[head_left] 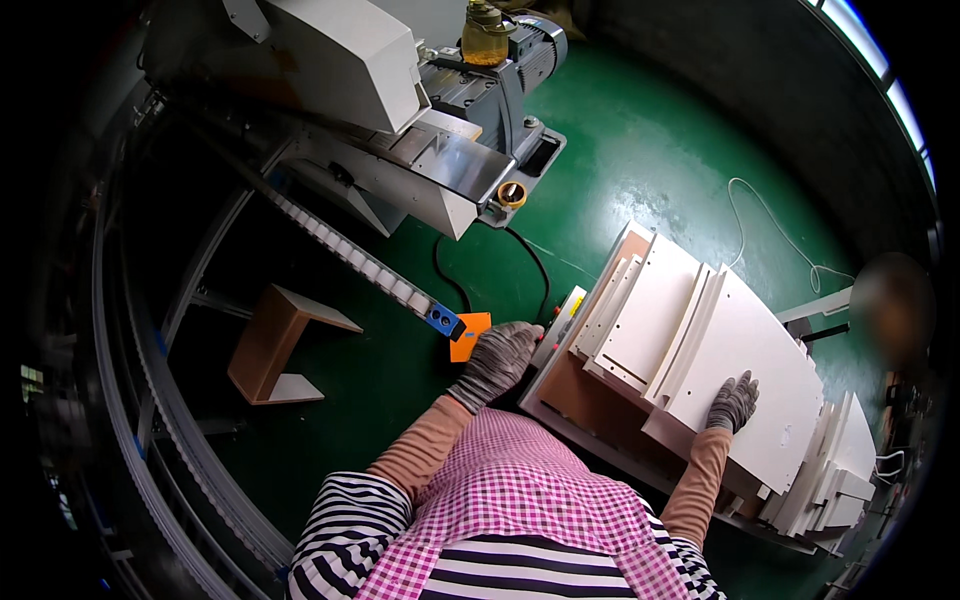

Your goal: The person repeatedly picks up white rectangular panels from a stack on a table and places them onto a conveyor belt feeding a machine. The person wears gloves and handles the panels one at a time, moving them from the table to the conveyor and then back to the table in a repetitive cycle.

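Note:
My left hand (502,357), in a grey striped glove, reaches to the near end of a narrow control box (562,322) with coloured buttons. Its fingers are mostly curled, with a fingertip close to a red button; whether it presses the button I cannot tell. My right hand (733,403), gloved alike, lies with fingers spread on a large white panel (760,370) with small holes. Narrower white panels (655,305) lie stacked beside it, over a brown board (580,395).
A machine with a grey motor (480,90) and a jar (485,40) on it stands far left. A roller rail (350,255) ends near an orange block (469,337). A brown and white U-shaped piece (275,350) rests at left. A white cable (770,205) crosses the green floor.

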A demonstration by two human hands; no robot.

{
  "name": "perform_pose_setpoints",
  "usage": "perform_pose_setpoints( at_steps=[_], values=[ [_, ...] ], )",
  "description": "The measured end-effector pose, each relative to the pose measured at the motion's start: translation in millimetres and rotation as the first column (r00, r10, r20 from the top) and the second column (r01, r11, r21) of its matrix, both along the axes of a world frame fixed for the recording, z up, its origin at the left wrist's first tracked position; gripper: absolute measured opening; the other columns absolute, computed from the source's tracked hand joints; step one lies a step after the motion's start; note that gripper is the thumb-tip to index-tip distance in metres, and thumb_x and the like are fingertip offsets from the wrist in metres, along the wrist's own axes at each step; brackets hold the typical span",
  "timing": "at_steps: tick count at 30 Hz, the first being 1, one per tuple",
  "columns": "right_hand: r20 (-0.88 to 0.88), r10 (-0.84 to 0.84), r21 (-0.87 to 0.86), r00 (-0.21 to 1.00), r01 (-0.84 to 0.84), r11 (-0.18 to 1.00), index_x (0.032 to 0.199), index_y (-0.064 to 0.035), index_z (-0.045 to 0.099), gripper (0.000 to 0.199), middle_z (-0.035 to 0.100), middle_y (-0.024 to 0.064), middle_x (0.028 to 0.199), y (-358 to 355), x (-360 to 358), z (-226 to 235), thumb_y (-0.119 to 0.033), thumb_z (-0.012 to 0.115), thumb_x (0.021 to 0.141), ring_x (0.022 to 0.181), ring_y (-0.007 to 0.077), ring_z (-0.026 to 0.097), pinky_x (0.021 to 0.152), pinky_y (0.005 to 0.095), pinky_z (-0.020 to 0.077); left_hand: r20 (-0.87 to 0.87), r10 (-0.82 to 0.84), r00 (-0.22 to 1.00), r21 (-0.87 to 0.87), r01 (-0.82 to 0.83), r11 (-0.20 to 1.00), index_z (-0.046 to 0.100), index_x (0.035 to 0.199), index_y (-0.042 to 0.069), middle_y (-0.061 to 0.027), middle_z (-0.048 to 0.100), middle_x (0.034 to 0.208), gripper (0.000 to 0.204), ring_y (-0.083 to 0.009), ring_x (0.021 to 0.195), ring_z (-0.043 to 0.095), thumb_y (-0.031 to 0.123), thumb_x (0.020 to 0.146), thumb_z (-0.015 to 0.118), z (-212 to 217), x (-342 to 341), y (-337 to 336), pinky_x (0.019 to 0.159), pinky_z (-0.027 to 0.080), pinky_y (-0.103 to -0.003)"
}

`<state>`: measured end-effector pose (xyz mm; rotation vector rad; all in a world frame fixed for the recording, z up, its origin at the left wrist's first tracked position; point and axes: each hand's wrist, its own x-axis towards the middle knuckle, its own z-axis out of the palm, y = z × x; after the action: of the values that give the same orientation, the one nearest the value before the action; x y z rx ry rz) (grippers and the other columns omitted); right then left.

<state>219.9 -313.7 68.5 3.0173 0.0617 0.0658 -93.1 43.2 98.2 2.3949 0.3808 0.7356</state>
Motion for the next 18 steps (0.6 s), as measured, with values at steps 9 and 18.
perform_pose_setpoints(
  at_steps=[9, 18],
  values=[
    [0.053, 0.018, 0.047, 0.998, -0.02, 0.999, 0.141, -0.0144, 0.032, 0.054, 0.028, 0.0158, 0.145, -16.4, 13.5, -20.2, -0.036, 0.041, 0.092, 0.134, 0.0318, 0.026, 0.111, 0.0424, 0.0175, -0.405, 0.476, 0.781, 0.367, -0.338, 0.867, 0.059, 0.112, 0.006, -0.0132, 0.061, 0.106, 0.041, -0.0291, 0.1, 0.057, 0.037, 0.086, 0.052, 21.5, -42.9, 165.9, 0.093, 0.042, -0.041],
    [0.113, 0.069, 0.181, 0.991, -0.089, 0.979, 0.136, -0.0092, 0.04, 0.047, 0.033, 0.0166, 0.143, -36.8, 22.8, -27.1, -0.029, 0.044, 0.094, 0.133, 0.0291, 0.029, 0.111, 0.0369, 0.0197, -0.344, 0.324, 0.881, 0.17, -0.28, 0.945, 0.064, 0.092, 0.008, -0.0113, 0.065, 0.088, 0.029, -0.0283, 0.081, 0.062, 0.034, 0.086, 0.052, 24.7, -47.8, 165.6, 0.072, 0.05, -0.039]
  ],
)
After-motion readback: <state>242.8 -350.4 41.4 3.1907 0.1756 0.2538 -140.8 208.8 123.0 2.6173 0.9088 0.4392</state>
